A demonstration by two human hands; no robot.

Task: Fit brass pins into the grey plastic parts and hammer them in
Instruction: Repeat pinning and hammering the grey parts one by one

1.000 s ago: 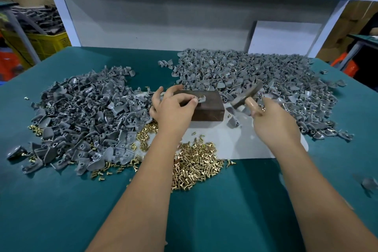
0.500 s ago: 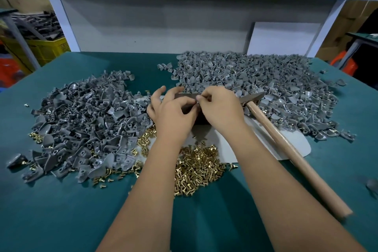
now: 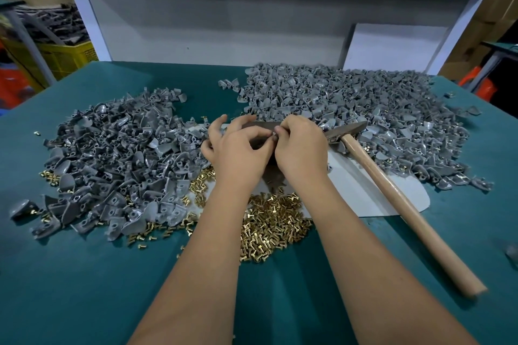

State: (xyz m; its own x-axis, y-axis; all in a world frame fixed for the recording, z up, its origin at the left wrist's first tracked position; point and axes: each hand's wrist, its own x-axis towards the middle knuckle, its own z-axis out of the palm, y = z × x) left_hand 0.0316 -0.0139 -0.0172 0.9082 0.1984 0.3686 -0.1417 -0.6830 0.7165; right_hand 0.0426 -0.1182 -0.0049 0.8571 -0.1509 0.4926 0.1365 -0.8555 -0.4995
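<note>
Brass pins (image 3: 269,225) lie heaped near the worktop's (image 3: 84,274) front edge, under my wrists. My left hand (image 3: 238,151) and right hand (image 3: 301,145) meet over the dark block (image 3: 260,126), fingertips pinching one small grey plastic part (image 3: 274,136). Hammer (image 3: 392,193) lies ungripped toward the right edge.

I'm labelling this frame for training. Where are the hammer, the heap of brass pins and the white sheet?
hammer (image 3: 392,199): head view, middle of its wooden handle.
heap of brass pins (image 3: 273,228): head view, centre of the heap between the forearms.
white sheet (image 3: 372,193): head view, bare part left of the handle.
</note>
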